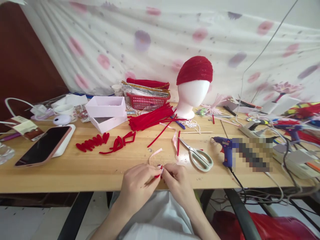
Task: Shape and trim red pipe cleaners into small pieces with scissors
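My left hand [139, 184] and my right hand [176, 181] meet at the table's near edge, fingers pinched together on a small piece of red pipe cleaner [159, 169]. A pale pink strip [155, 154] curls up just beyond the fingertips. Bent red pipe-cleaner shapes [93, 143] and red loops [121, 142] lie on the wooden table [75, 166] to the left. A pile of straight red pipe cleaners [150, 119] lies further back.
Scissors [198, 156] and a blue glue gun [226, 150] lie to the right, with cables beyond. A foam head [193, 96] wears a red cap. A phone [43, 146], pink boxes [106, 111] and a red basket [146, 100] sit left and behind.
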A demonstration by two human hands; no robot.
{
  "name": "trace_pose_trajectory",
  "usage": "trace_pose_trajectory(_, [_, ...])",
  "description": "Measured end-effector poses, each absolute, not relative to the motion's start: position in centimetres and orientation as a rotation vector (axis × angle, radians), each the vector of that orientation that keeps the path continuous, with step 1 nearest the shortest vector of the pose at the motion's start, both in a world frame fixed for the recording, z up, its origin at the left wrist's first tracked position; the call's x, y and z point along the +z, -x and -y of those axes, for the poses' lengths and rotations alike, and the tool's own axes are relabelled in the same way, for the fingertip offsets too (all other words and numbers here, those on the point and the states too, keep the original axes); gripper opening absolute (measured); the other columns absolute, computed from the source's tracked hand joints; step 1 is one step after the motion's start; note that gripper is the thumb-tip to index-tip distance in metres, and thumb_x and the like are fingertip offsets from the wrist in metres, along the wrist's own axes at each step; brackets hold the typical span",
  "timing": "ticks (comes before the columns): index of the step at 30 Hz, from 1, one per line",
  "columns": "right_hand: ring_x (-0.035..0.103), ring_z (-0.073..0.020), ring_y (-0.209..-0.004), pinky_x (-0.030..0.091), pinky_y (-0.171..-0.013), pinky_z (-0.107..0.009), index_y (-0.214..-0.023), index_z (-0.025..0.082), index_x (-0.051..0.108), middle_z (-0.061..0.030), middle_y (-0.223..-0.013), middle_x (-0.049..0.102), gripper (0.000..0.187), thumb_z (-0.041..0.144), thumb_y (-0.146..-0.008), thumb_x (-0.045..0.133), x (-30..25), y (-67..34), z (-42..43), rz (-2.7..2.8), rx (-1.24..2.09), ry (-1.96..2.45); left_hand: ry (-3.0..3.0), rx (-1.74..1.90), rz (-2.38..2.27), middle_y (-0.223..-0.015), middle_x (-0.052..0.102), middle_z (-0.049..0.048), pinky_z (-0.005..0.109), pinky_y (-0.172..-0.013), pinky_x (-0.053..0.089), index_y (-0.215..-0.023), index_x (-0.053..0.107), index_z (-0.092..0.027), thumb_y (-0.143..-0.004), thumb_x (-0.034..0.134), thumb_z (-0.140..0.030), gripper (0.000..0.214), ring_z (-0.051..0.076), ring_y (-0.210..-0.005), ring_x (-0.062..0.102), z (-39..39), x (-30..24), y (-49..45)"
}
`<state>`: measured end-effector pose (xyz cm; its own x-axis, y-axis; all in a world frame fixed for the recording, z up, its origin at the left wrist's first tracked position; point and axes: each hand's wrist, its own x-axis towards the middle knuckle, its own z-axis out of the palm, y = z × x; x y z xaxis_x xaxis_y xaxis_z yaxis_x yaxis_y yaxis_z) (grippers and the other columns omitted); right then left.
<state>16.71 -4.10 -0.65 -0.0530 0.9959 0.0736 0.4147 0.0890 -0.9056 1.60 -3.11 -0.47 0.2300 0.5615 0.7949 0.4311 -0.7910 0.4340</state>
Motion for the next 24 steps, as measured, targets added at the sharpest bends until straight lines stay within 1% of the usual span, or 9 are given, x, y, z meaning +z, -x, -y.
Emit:
trace_pose_trajectory(2, [0.03, -0.0107, -0.051, 0.021, -0.048, -0.026, -0.051, 0.022, 0.032, 0.0046, -0.05, 0.03, 0.037, 0.031, -0.084, 0.045, -0.9, -16.8, 4.2, 1.554, 0.973, 1.428, -2.382, 1.647, -0.94, -0.076, 0.077, -0.0001, 0.02, -0.068, 0.056, -0.085, 0.06, -0.022, -0.08, 0.067, -0.003, 0.021, 0.013, -0.069, 0.073, 3.3, -0.3, -1.8])
trace_pose_trajectory(4, [0.031, -0.0105, -0.049, 0.022, -0.047, -0.026, -0.05, 0.021, 0.036, 0.004, -0.049, 0.034, 0.042, 0.038, -0.088, 0.045, -1.0, -16.8, 4.3, 1.554, 0.995, 1.427, -2.383, 1.672, -0.951, -0.077, 0.077, -0.0001, 0.02, -0.069, 0.057, -0.088, 0.06, -0.022, -0.08, 0.068, -0.003, 0.023, 0.013, -0.07, 0.073, 3.5, -0.3, -1.9])
trace_pose_trajectory(6, [0.032, -0.0101, -0.048, 0.022, -0.047, -0.025, -0.049, 0.02, 0.036, 0.0037, -0.048, 0.035, 0.049, 0.044, -0.091, 0.043, -1.0, -16.8, 4.4, 1.562, 0.991, 1.433, -2.367, 1.689, -0.968, -0.077, 0.077, -0.0002, 0.019, -0.07, 0.057, -0.089, 0.061, -0.023, -0.079, 0.069, -0.003, 0.024, 0.012, -0.07, 0.073, 3.5, -0.4, -1.8])
trace_pose_trajectory(10, [0.03, -0.0094, -0.048, 0.021, -0.046, -0.025, -0.048, 0.019, 0.039, 0.0041, -0.047, 0.034, 0.05, 0.044, -0.091, 0.045, -1.0, -16.7, 4.3, 1.551, 0.945, 1.448, -2.383, 1.694, -0.992, -0.081, 0.078, 0.0005, 0.02, -0.072, 0.057, -0.093, 0.061, -0.023, -0.08, 0.069, -0.003, 0.025, 0.013, -0.072, 0.074, 3.6, -0.9, -1.6])
trace_pose_trajectory(13, [0.033, -0.0097, -0.046, 0.022, -0.046, -0.024, -0.049, 0.018, 0.047, 0.0034, -0.046, 0.039, 0.049, 0.043, -0.091, 0.047, -0.9, -16.5, 4.2, 1.545, 0.895, 1.483, -2.394, 1.688, -1.018, -0.082, 0.078, 0.0008, 0.02, -0.072, 0.057, -0.094, 0.062, -0.023, -0.081, 0.068, -0.004, 0.024, 0.013, -0.073, 0.074, 3.7, -1.1, -1.7])
trace_pose_trajectory(16, [0.035, -0.0101, -0.045, 0.022, -0.046, -0.025, -0.048, 0.017, 0.05, 0.0023, -0.044, 0.042, 0.052, 0.045, -0.092, 0.046, -0.9, -16.3, 4.3, 1.556, 0.836, 1.505, -2.375, 1.71, -1.026, -0.082, 0.078, 0.0011, 0.021, -0.072, 0.058, -0.094, 0.063, -0.023, -0.081, 0.068, -0.004, 0.024, 0.013, -0.074, 0.074, 3.7, -1.1, -1.8])
trace_pose_trajectory(19, [0.036, -0.0101, -0.043, 0.024, -0.046, -0.025, -0.044, 0.017, 0.048, 0.0012, -0.042, 0.043, 0.059, 0.052, -0.091, 0.049, -0.9, -16.4, 4.6, 1.576, 0.847, 1.539, -2.36, 1.792, -1.068, -0.086, 0.079, 0.0027, 0.023, -0.074, 0.059, -0.094, 0.064, -0.022, -0.079, 0.069, -0.003, 0.025, 0.015, -0.077, 0.075, 3.4, -1.0, -1.4])
trace_pose_trajectory(22, [0.037, -0.0105, -0.041, 0.025, -0.045, -0.026, -0.04, 0.018, 0.047, 0.0006, -0.039, 0.043, 0.065, 0.06, -0.09, 0.049, -0.8, -17.4, 4.6, 1.541, 0.879, 1.586, -2.217, 1.967, -1.243, -0.091, 0.079, 0.0049, 0.028, -0.078, 0.059, -0.095, 0.066, -0.021, -0.077, 0.071, -0.003, 0.026, 0.018, -0.081, 0.075, 2.7, -1.1, -0.1])
trace_pose_trajectory(24, [0.041, -0.0119, -0.043, 0.027, -0.046, -0.026, -0.043, 0.018, 0.05, 0.0006, -0.04, 0.044, 0.065, 0.061, -0.092, 0.046, -0.6, -18.6, 4.0, 1.491, 0.748, 1.649, -1.995, 2.132, -1.348, -0.092, 0.078, 0.0058, 0.034, -0.08, 0.06, -0.093, 0.066, -0.02, -0.077, 0.072, -0.006, 0.022, 0.02, -0.084, 0.074, 2.0, -1.2, 0.9])
